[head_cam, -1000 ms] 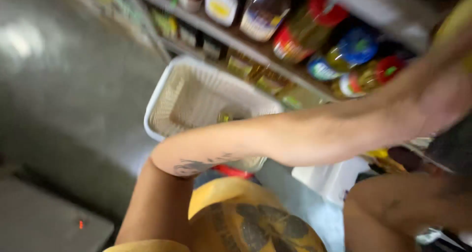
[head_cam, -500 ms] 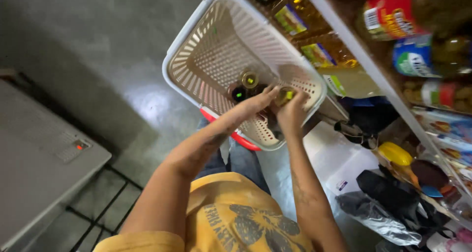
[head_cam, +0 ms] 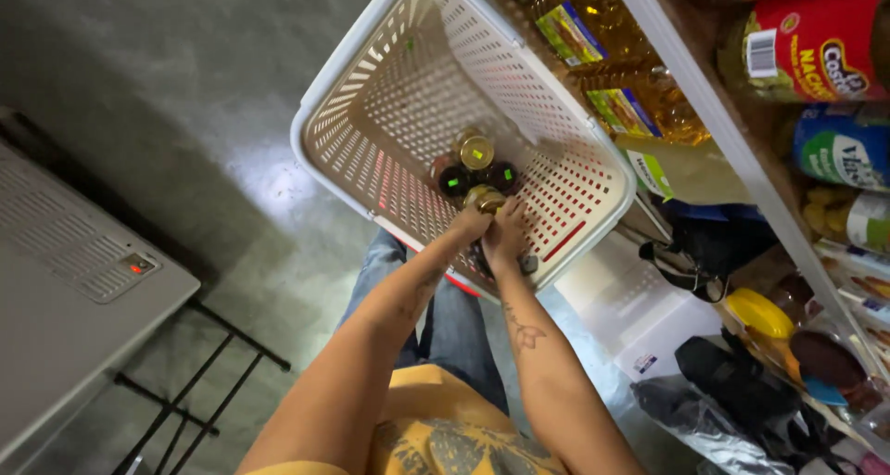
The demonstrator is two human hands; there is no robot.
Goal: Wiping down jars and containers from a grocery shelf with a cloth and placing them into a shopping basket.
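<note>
1. A white plastic basket [head_cam: 371, 95] with slotted walls is seen from above, held over the floor [head_cam: 167, 86] beside a shelf [head_cam: 732, 151] stocked with bottles and jars.
2. A gold-lidded jar [head_cam: 485, 198] is held upright low inside the basket, at its near wall, by both hands together.
3. The left hand [head_cam: 471, 223] is curled around the jar from the left, fingers pressed against its side; the right hand [head_cam: 507, 234] is closed on it from the right, fingers bent over the lid's edge.
4. The jar lies just ahead of both hands, its long axis pointing up toward the camera; neither hand is clearly the nearer, both being in touch with it.
5. Other small jars [head_cam: 476, 152] stand on the basket's bottom just beyond the held one, two with dark lids and green stickers, one with a gold lid.
6. The held jar appears close to its neighbours; whether it touches them cannot be told.
</note>
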